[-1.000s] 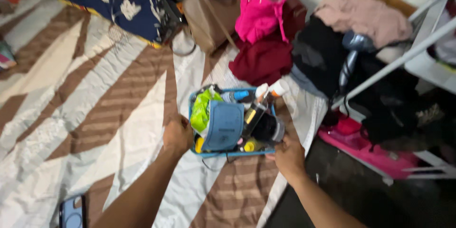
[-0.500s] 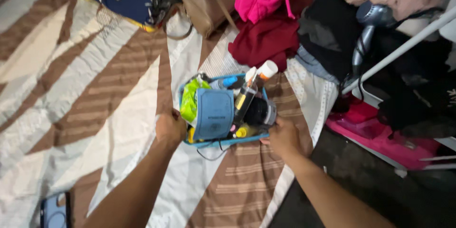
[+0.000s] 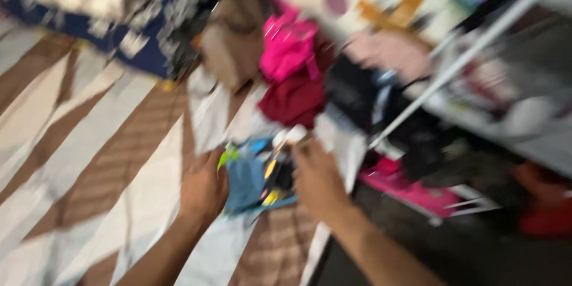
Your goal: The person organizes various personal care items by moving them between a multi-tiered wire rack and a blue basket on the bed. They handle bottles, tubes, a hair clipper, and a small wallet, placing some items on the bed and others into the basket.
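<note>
The picture is heavily blurred by motion. A small blue basket [image 3: 245, 186] full of toiletries sits on a brown and white striped bedsheet [image 3: 89, 161]. My left hand [image 3: 204, 187] grips its left side. My right hand [image 3: 317, 180] is at its right side, fingers curled against it. Inside the basket I make out a green item [image 3: 225, 156], a yellow item and a white-capped bottle [image 3: 290, 136].
Behind the basket lie a maroon cloth [image 3: 293, 100], a pink bag [image 3: 288, 50], a brown bag [image 3: 231, 44] and a dark blue patterned blanket [image 3: 134, 47]. To the right stand a white rack [image 3: 471, 44] hung with dark clothes and a pink tray [image 3: 411, 190] on the dark floor.
My head has swung, so the view is shifted and smeared. Both hands have drawn closer together on the basket, which looks squeezed narrower and tilted between them.
</note>
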